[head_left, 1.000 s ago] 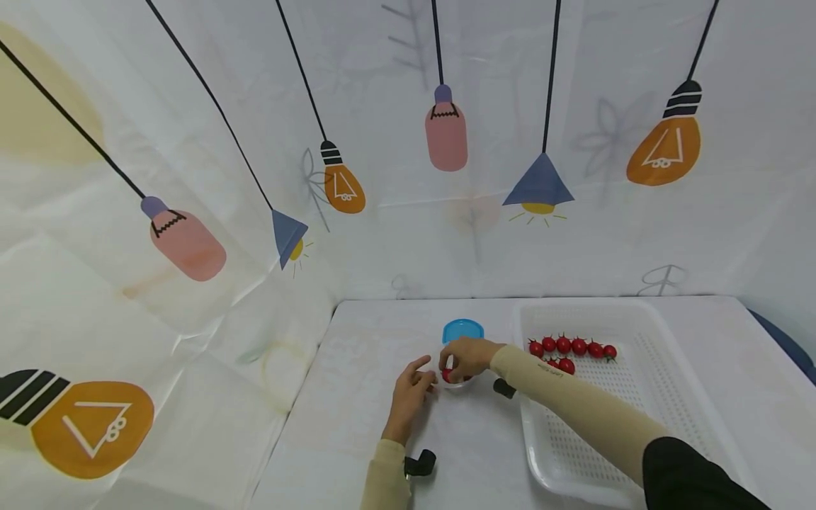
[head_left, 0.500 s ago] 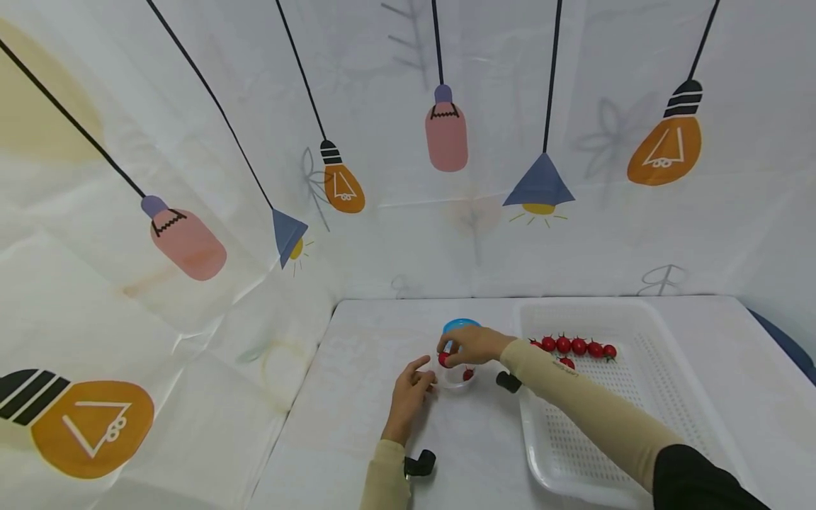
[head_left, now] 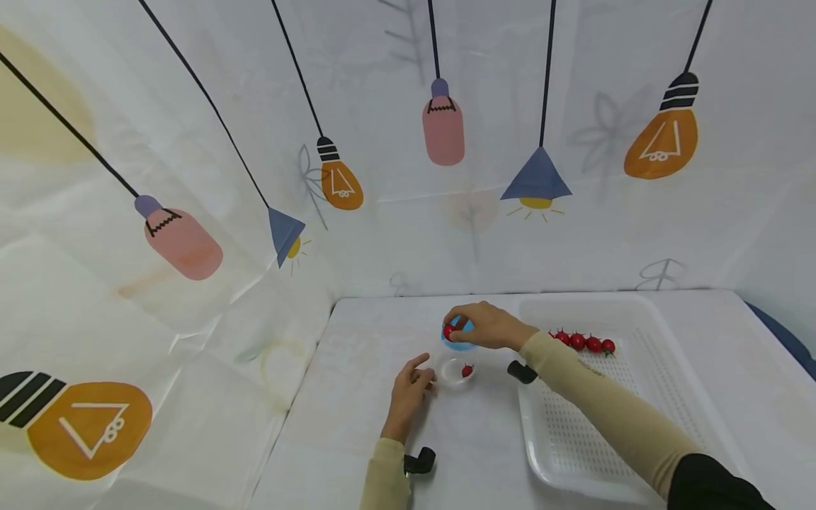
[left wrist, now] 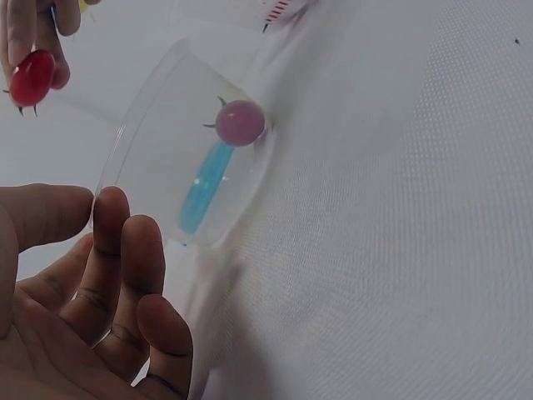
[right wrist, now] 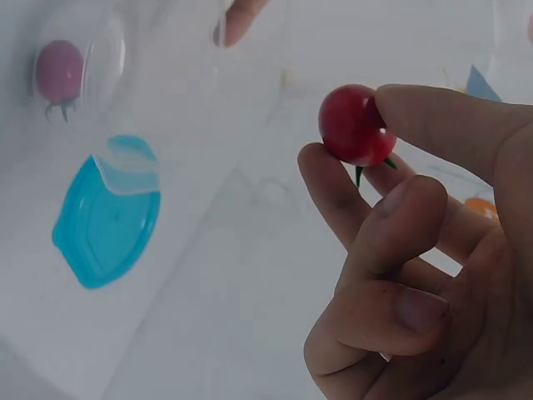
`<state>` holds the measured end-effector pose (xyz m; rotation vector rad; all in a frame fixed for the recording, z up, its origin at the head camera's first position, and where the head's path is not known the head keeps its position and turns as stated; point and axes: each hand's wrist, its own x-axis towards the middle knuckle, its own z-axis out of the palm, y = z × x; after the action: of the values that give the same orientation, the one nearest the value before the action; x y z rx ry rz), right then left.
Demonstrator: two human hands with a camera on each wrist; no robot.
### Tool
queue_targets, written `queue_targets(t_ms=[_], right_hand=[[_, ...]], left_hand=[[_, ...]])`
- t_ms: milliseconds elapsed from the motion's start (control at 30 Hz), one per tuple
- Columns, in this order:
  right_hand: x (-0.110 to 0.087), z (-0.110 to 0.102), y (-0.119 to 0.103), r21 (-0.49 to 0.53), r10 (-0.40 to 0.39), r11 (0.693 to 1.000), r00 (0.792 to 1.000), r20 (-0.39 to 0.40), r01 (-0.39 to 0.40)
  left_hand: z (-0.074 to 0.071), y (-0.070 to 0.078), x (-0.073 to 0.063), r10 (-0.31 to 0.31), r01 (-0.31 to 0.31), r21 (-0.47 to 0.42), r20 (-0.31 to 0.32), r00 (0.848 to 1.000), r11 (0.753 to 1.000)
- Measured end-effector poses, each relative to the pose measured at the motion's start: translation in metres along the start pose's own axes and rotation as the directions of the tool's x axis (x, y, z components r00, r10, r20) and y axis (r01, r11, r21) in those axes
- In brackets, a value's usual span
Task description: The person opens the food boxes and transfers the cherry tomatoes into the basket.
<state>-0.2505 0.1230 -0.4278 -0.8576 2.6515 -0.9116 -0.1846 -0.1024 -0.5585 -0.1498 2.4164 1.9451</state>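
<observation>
My right hand (head_left: 491, 326) pinches a red cherry tomato (right wrist: 356, 125) between thumb and fingertips, its green stem pointing down in the right wrist view. In the head view that tomato is in front of the blue lid (head_left: 464, 346), raised beyond the bowl. A small clear plastic bowl (head_left: 451, 381) stands on the table with one cherry tomato (left wrist: 240, 123) inside. Beside it is my left hand (head_left: 408, 397); thumb and a fingertip (left wrist: 110, 212) meet at the bowl's rim and pinch it, the other fingers bent.
A large white perforated tray (head_left: 535, 460) lies on the right, holding a row of cherry tomatoes (head_left: 576, 341) near its far end; my right forearm crosses it and hides part of it. Behind the white table (head_left: 376, 326) hangs a wall sheet printed with lamps.
From the bowl, my right hand has lifted a cherry tomato up and away, uncovering the one inside. The left hand stays at the rim. The head view tilts slightly.
</observation>
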Motion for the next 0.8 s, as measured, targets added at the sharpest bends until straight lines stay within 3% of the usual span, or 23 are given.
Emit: queue_targets(t_ms=[433, 800], right_hand=[[-0.031, -0.02, 0.005, -0.017, 0.023, 1.0, 0.998, -0.065, -0.024], [-0.06, -0.042, 0.026, -0.009, 0.041, 0.999, 0.991, -0.131, -0.042]], left_hand=[[0.001, 0.004, -0.004, -0.02, 0.02, 0.005, -0.001, 1.0, 1.0], [0.001, 0.005, -0.005, -0.04, 0.04, 0.018, -0.014, 0.999, 0.999]])
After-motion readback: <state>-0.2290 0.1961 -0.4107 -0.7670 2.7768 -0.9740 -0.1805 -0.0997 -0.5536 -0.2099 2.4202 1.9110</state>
